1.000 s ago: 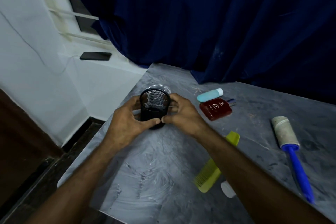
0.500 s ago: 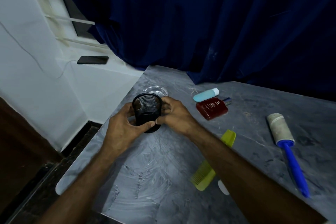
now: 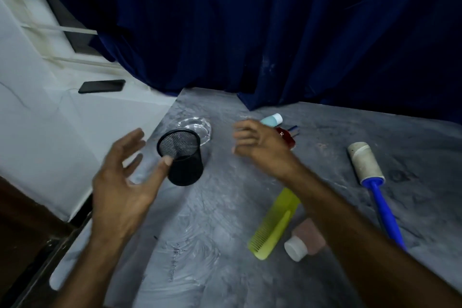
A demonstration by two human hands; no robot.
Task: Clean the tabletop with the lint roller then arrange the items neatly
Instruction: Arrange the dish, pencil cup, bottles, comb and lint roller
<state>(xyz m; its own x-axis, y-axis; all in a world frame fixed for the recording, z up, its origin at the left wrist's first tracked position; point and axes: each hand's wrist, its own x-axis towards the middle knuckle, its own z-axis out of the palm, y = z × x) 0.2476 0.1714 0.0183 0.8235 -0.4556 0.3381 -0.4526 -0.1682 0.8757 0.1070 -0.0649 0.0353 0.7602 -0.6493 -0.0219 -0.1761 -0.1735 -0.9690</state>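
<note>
**Me:** While my left hand (image 3: 125,182) hangs wide open beside the mesh cup (image 3: 183,160), thumb tip level with its rim (touching or not, I cannot tell), my right hand (image 3: 262,147) is loosely curled and holds nothing.

**Mate:** Where's the comb from that right hand?

**Me:** The comb (image 3: 272,227) lies at about six o'clock from it, flat on the tabletop (image 3: 200,245), its top end hidden under my right forearm. Its long axis runs from one o'clock to seven, teeth at the seven end.

**Mate:** And the cup?

**Me:** Upright at nine o'clock from my right hand, just in front of the glass dish (image 3: 197,124). I reckon the right hand is the nearer one. It would draw back, pinch across the spine, tip the comb upright and carry it towards nine.

**Mate:** Anything in the way?

**Me:** The pink bottle (image 3: 306,240) lies just beside the teeth, so it could get nudged. The lint roller (image 3: 366,160) lies well apart at three o'clock.
</note>
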